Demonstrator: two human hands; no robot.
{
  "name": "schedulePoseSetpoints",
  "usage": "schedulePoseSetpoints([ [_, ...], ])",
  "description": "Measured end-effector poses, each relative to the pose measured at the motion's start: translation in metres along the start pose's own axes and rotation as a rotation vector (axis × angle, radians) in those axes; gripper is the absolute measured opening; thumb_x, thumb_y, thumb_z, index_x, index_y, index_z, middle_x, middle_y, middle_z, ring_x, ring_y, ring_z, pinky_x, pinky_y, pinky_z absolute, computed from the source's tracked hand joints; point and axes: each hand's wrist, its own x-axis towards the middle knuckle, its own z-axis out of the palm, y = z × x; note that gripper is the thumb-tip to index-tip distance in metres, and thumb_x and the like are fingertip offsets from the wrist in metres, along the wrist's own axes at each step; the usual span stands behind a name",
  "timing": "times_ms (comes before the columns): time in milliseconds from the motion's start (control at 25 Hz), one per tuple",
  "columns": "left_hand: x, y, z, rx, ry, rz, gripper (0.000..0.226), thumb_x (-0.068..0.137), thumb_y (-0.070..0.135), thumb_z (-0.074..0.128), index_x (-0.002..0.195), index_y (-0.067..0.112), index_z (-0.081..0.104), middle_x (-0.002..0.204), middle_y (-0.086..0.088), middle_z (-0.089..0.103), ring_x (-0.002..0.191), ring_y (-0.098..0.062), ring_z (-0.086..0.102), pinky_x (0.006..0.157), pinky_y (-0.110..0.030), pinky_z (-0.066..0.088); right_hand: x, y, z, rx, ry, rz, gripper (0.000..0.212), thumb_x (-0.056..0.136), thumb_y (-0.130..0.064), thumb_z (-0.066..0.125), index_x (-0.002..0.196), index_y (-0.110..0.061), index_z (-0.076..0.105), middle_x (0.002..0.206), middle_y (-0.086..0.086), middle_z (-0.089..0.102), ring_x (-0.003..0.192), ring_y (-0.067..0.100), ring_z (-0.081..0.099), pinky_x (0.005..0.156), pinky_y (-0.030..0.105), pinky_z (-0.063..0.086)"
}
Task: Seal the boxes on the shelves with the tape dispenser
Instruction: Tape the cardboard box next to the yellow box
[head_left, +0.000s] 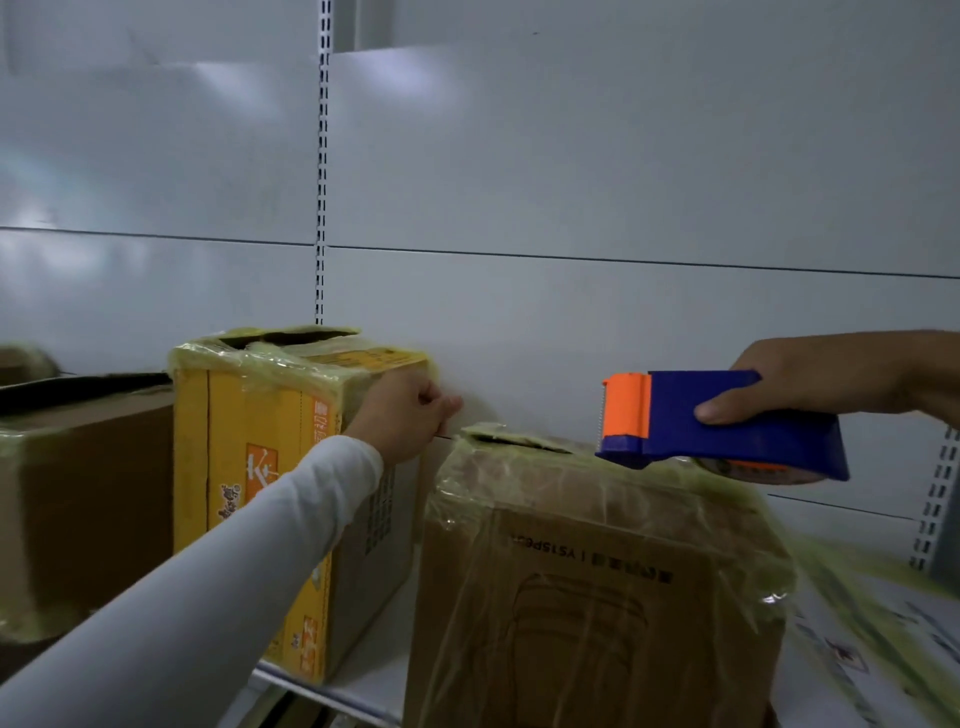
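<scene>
Hands: right (810, 382) grips tape dispenser (727, 423), left (410, 410) on yellow box (260, 467)

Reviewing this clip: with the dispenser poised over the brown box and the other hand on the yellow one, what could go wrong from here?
1. The brown box is unsteadied: the left hand grips the yellow box instead, so pressing the tape dispenser down might shift it.
2. Its top flap looks raised at the back, so tape may bridge the gap.
3. The right hand holds the serrated orange end pointing toward the left hand.

Brown box (597, 597) front: upside-down print "YS1SP6", partly blurred; yellow box (260, 467) print illegible.
</scene>
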Motion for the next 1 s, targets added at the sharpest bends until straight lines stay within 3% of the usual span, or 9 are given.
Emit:
schedulePoseSetpoints([
  [200,0.006,-0.018,0.011,-0.021,-0.112,-0.082,0.039,0.091,0.024,0.061,0.055,0.009,0.057,0.051,-0.005,0.055,0.042,-0.014,0.044,0.053,-0.023,0.04,0.012,-0.01,0.007,-0.008,-0.043,0.054,0.055,0.073,-0.062,0.064,0.086,-0.009,0.072,0.081,0.009,0.076,0.062,0.015,0.068,0.059,0.02,0.049],
  [360,0.007,-0.034,0.018,-0.241,-0.222,-0.205,0.038,0.092,0.022,0.061,0.058,0.007,0.053,0.039,0.005,0.049,0.037,-0.012,0.04,0.04,-0.02,0.035,0.017,-0.011,0.013,-0.011,-0.084,0.1,0.061,0.073,-0.067,0.07,0.091,-0.009,0.073,0.084,0.009,0.076,0.065,0.015,0.069,0.061,0.02,0.049],
  [520,0.007,-0.038,0.022,-0.325,-0.264,-0.287,0.031,0.089,0.027,0.064,0.07,0.004,0.058,0.055,-0.004,0.057,0.046,-0.015,0.049,0.042,-0.022,0.041,0.021,-0.01,0.015,0.009,-0.077,0.134,0.058,0.074,-0.061,0.065,0.092,-0.007,0.074,0.085,0.011,0.076,0.064,0.016,0.068,0.058,0.02,0.049],
  [640,0.007,-0.034,0.027,-0.004,-0.079,-0.159,0.026,0.085,0.032,0.068,0.079,0.007,0.06,0.07,-0.005,0.056,0.067,-0.02,0.058,0.064,-0.032,0.054,0.02,-0.012,0.018,0.006,-0.063,0.147,0.057,0.073,-0.061,0.064,0.091,-0.008,0.074,0.083,0.01,0.076,0.063,0.016,0.068,0.058,0.021,0.048],
  [720,0.005,-0.031,0.024,0.049,0.059,-0.086,0.042,0.078,0.031,0.075,0.109,0.012,0.053,0.089,0.001,0.052,0.088,-0.017,0.055,0.084,-0.035,0.049,0.018,-0.013,0.02,0.007,-0.056,0.152,0.057,0.072,-0.062,0.065,0.09,-0.008,0.073,0.081,0.009,0.076,0.062,0.016,0.068,0.057,0.02,0.048],
  [800,0.002,-0.029,0.019,0.01,0.104,0.007,0.048,0.075,0.027,0.078,0.112,0.017,0.049,0.09,0.005,0.051,0.085,-0.013,0.051,0.077,-0.027,0.046,0.016,-0.014,0.02,0.014,-0.048,0.151,0.056,0.071,-0.061,0.065,0.089,-0.009,0.073,0.08,0.008,0.076,0.061,0.014,0.068,0.056,0.019,0.048],
  [880,-0.001,-0.025,0.017,0.047,0.073,0.161,0.019,0.081,0.018,0.072,0.096,0.017,0.061,0.081,0.006,0.059,0.075,-0.012,0.055,0.067,-0.021,0.043,0.014,-0.016,0.022,0.008,-0.048,0.146,0.057,0.07,-0.062,0.064,0.09,-0.01,0.072,0.08,0.006,0.076,0.062,0.013,0.069,0.057,0.019,0.049],
  [920,-0.001,-0.023,0.018,0.05,0.021,0.199,0.009,0.084,0.015,0.067,0.093,0.016,0.067,0.083,0.005,0.065,0.077,-0.013,0.059,0.07,-0.023,0.047,0.013,-0.017,0.022,0.011,-0.047,0.144,0.057,0.069,-0.062,0.064,0.091,-0.01,0.072,0.081,0.005,0.077,0.063,0.012,0.069,0.058,0.019,0.049],
  [1000,-0.002,-0.021,0.016,0.032,-0.121,0.155,0.018,0.09,0.013,0.059,0.1,0.016,0.074,0.095,0.001,0.072,0.088,-0.013,0.065,0.085,-0.027,0.051,0.013,-0.016,0.022,0.022,-0.051,0.138,0.057,0.067,-0.062,0.064,0.091,-0.011,0.071,0.08,0.004,0.077,0.062,0.011,0.069,0.057,0.018,0.049],
])
